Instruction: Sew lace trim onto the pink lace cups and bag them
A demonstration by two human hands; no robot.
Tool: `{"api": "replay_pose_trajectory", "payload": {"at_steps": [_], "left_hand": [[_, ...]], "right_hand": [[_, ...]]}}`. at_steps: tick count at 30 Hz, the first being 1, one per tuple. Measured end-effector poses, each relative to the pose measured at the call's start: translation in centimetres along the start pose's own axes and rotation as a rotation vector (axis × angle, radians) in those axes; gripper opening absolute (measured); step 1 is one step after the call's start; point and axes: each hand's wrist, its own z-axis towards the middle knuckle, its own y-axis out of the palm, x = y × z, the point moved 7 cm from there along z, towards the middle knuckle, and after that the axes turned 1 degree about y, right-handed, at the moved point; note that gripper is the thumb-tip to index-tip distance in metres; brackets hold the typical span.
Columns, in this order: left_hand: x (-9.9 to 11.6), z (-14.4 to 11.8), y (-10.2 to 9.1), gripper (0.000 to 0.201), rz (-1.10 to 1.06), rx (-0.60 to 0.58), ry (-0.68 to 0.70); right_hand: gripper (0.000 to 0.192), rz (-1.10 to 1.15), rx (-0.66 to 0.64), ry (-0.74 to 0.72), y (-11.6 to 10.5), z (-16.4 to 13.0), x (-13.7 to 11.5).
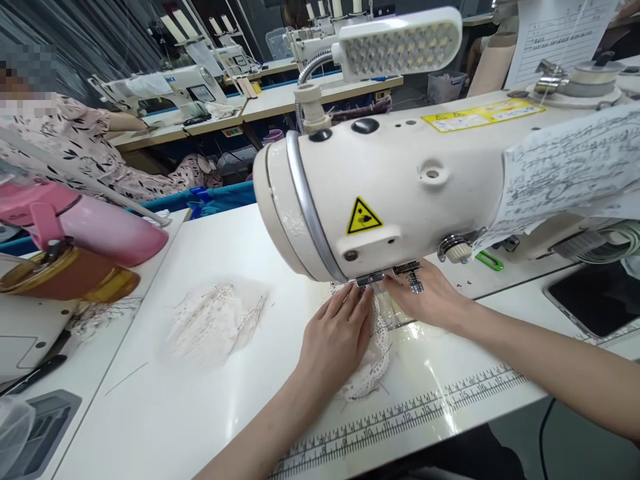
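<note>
- Left hand (337,327) lies flat, fingers together, on the lace (382,347) under the machine (395,180).
- Right hand (425,297) reaches in beside it; fingertips hidden, so I cannot tell its grip.
- Work looks underway; how much is stitched or left cannot be seen.
- More cloth (215,327) lies apart on the bench (190,413).
- Amber cup (100,272), pink bottle (110,230): contents unclear.

well left of the left hand (335,330) sit a pink bottle (115,227) and an amber container (70,272); right of the right hand (430,298) lies a black-screened phone (603,303). far beyond both are a person in leaf-print clothing (83,147) and other sewing machines (177,87).
</note>
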Motion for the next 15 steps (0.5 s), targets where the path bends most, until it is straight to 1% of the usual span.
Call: {"api": "replay_pose_trajectory", "payload": {"at_steps": [3, 5, 6, 8, 10, 12, 13, 15], "left_hand": [[-0.1, 0.0, 0.1, 0.039, -0.013, -0.007, -0.007], [-0.1, 0.2, -0.2, 0.037, -0.028, -0.015, -0.002], [-0.1, 0.3, -0.6, 0.036, -0.037, -0.014, 0.009], [0.2, 0.5, -1.8, 0.03, -0.063, 0.002, 0.047], [0.9, 0.3, -3.4, 0.023, -0.117, 0.012, 0.133], [2.1, -0.5, -4.8, 0.013, -0.157, -0.01, 0.277], [2.9, -1.2, -5.3, 0.012, -0.145, -0.03, 0.361], [4.3, -3.1, -5.5, 0.015, -0.028, -0.084, 0.51]], "right_hand": [[0.03, -0.151, 0.114, -0.167, -1.2, -0.1, -1.2], [0.028, -0.16, 0.185, -0.247, -2.2, -0.1, -1.8], [0.027, -0.143, 0.192, -0.294, -2.5, -0.1, -2.2], [0.027, -0.076, 0.15, -0.382, -2.6, -0.2, -2.9], [0.027, -0.006, 0.099, -0.445, -2.4, -0.5, -3.5], [0.025, 0.04, 0.071, -0.447, -2.1, -0.6, -3.5], [0.025, 0.056, 0.06, -0.439, -1.9, -0.7, -3.5], [0.026, 0.058, 0.044, -0.425, -1.6, -0.8, -3.3]]}}
